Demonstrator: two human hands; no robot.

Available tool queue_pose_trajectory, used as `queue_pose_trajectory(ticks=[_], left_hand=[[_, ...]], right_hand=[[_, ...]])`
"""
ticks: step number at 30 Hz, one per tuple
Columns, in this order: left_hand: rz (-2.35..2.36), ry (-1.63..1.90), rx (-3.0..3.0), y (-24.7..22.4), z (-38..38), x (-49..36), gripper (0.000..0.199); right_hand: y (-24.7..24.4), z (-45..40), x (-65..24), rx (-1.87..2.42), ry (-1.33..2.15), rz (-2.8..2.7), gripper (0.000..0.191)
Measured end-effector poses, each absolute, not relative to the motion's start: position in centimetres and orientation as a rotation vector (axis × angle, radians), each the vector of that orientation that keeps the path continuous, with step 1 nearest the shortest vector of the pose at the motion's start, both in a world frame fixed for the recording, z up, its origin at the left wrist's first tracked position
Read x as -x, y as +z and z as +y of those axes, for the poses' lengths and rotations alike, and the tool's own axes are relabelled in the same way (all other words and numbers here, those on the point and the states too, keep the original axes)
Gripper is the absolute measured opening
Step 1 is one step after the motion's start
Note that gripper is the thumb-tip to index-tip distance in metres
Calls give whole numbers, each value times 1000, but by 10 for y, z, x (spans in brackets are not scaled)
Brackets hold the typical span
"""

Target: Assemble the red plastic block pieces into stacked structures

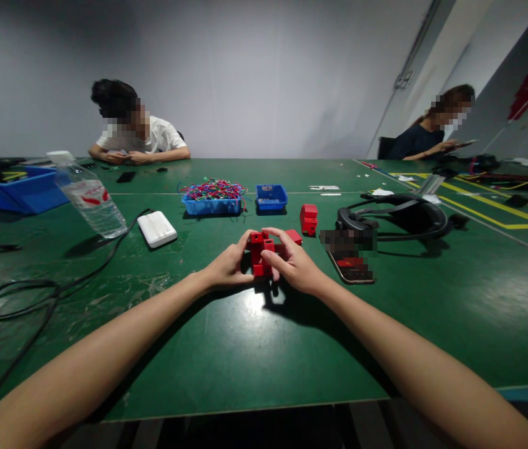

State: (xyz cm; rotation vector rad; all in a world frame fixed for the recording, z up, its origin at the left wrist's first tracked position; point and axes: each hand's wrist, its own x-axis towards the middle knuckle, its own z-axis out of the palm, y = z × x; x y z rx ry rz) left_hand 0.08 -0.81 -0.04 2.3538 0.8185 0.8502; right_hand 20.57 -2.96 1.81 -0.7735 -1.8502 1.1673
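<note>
A red plastic part (258, 255) with blocky edges and openings is held just above the green table (226, 362), near its middle. My left hand (232, 265) grips it from the left side. From the right, my right hand (296, 263) holds it too, thumb on its front and fingers behind. Just behind my right hand lies another red piece (294, 236), partly hidden. A third red part (309, 219) stands a little farther back on the right. Beyond my hands are a blue tray heaped with coloured wires (215, 198) and a smaller blue tray (271, 201) with small metal pieces.
At left are a tilted plastic bottle (93, 199), a white box (156, 229), a black cable (55, 290) and a blue bin (34, 190). A phone (352, 265) and black headset (397, 218) lie right. Two people (158, 137) sit across the table.
</note>
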Motion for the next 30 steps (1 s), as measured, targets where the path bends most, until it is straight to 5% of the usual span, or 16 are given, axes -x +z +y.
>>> queue_pose_trajectory(ticks=[30], left_hand=[[808, 838, -2342, -3, -6, 0, 84]], right_hand=[[14, -27, -207, 710, 1136, -1922, 45]])
